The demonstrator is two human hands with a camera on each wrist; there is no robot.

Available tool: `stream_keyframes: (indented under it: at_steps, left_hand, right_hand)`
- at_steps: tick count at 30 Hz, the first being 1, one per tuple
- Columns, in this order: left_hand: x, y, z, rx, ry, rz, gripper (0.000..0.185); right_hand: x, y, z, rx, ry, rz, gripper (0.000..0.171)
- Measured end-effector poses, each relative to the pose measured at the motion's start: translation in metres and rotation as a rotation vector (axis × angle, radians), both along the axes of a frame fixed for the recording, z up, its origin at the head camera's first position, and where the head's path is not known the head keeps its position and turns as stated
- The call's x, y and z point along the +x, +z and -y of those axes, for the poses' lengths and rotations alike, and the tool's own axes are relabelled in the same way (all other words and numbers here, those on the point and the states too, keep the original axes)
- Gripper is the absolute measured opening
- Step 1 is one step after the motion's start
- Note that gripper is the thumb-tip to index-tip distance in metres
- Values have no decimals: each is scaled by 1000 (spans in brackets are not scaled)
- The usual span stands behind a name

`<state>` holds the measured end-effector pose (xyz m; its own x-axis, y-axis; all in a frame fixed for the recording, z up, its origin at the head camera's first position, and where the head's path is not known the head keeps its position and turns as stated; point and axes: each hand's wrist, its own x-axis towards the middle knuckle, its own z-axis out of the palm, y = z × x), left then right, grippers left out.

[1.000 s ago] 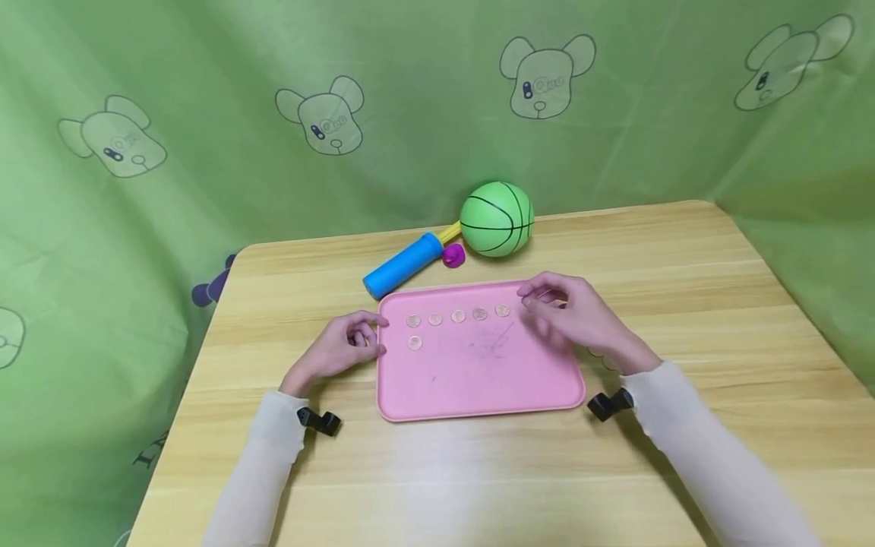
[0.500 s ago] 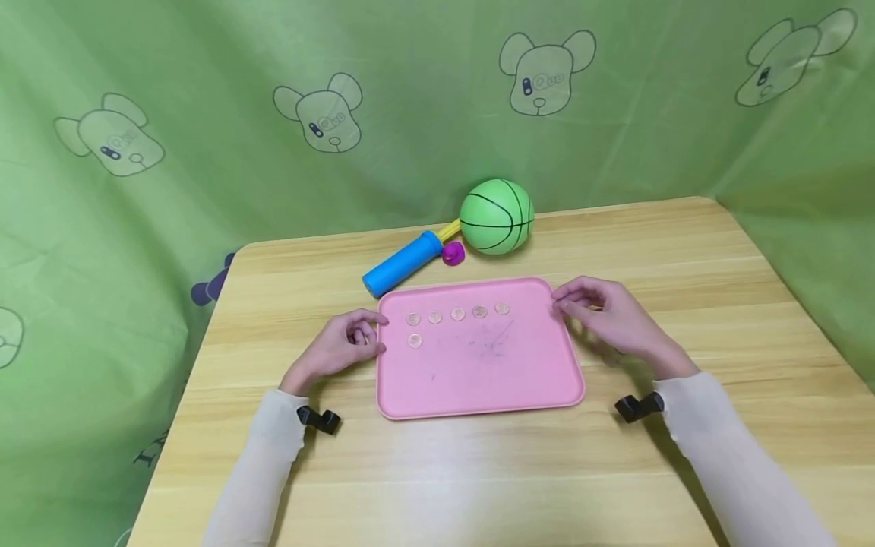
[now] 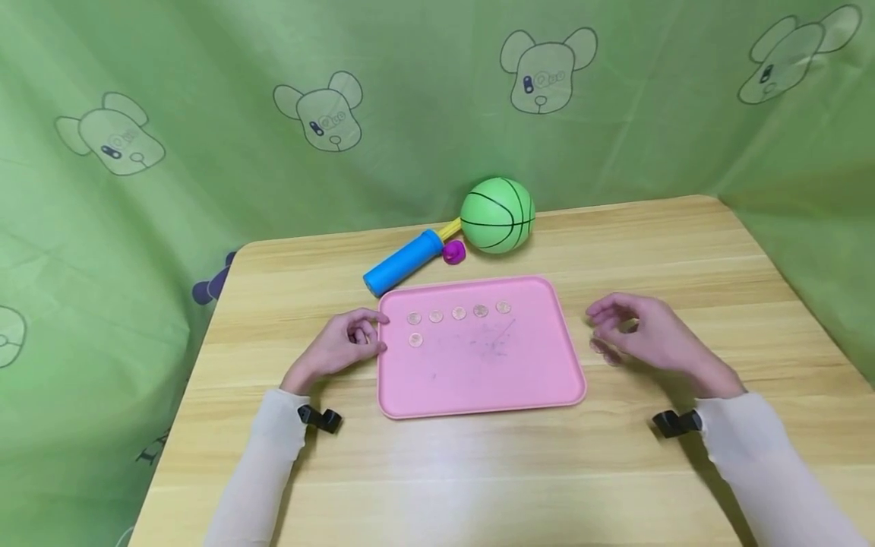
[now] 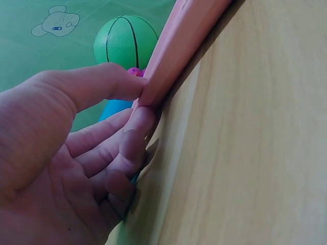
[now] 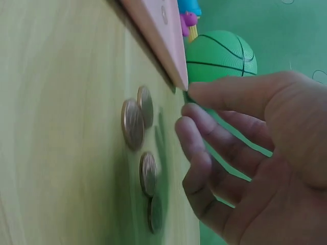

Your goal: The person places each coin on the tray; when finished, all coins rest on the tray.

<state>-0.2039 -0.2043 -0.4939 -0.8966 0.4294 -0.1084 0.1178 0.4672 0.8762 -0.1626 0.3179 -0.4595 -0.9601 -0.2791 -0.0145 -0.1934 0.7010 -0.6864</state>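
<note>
A pink tray [image 3: 492, 384] lies on the wooden table. Along its far side runs a row of several copper-coloured coins [image 3: 459, 312], with a single coin [image 3: 415, 340] below the row's left end. My left hand [image 3: 338, 343] rests at the tray's left rim, thumb and index finger touching it a little apart. Beyond the right rim, my right hand [image 3: 645, 330] hovers with loosely bent fingers and nothing between them. Several loose coins [image 5: 133, 125] lie on the table beside it in the right wrist view; in the head view that hand partly hides them.
Behind the tray lie a blue pump [image 3: 405, 263] with a yellow part, a small purple toy [image 3: 454, 252] and a green ball [image 3: 497, 216]. A green curtain [image 3: 424, 167] hangs along the table's back edge. Bare tabletop [image 3: 465, 479] shows in front of the tray.
My right hand has moved right, from above the tray's far right corner to the loose coins beside the tray. My left hand and the coins on the tray have stayed put.
</note>
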Motion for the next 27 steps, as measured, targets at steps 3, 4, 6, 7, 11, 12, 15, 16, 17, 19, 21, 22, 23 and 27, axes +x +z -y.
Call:
stream_keyframes:
  at_steps: [3, 4, 6, 7, 11, 12, 15, 16, 17, 19, 21, 22, 23, 27]
  left_hand:
    - [0, -1, 0, -3, 1, 1, 43]
    - [0, -1, 0, -3, 0, 1, 43]
    - [0, -2, 0, -1, -3, 2, 43]
    - [0, -2, 0, 1, -4, 4, 43]
    - [1, 0, -1, 6, 1, 6, 43]
    - [1, 0, -1, 6, 2, 6, 43]
    - [0, 2, 0, 5, 4, 0, 43]
    - [0, 3, 0, 3, 4, -3, 43]
    - [0, 3, 0, 2, 5, -4, 43]
    - [0, 3, 0, 0, 3, -9, 43]
    - [0, 3, 0, -2, 1, -9, 43]
    - [0, 2, 0, -2, -2, -10, 43]
    - [0, 1, 0, -1, -4, -9, 44]
    - [1, -1, 1, 4, -8, -12, 44]
  right_hand:
    - [0, -3, -3, 24, 9, 22, 37]
    - [0, -4, -4, 31, 13, 31, 37]
    - [1, -7, -5, 36, 22, 45, 38]
    - [1, -8, -5, 35, 28, 48, 38]
    - [3, -10, -4, 38, 46, 27, 37]
    - [4, -10, -4, 39, 48, 22, 36]
    - [4, -9, -3, 47, 51, 10, 36]
    - [3, -8, -3, 50, 53, 7, 36]
    - [3, -8, -3, 55, 53, 8, 37]
    - [3, -7, -3, 60, 52, 14, 37]
    - [2, -7, -3, 65, 48, 25, 37]
    - [2, -6, -3, 67, 45, 33, 37]
    - [2, -6, -3, 69, 40, 43, 37]
    - [-1, -5, -3, 67, 40, 89, 39]
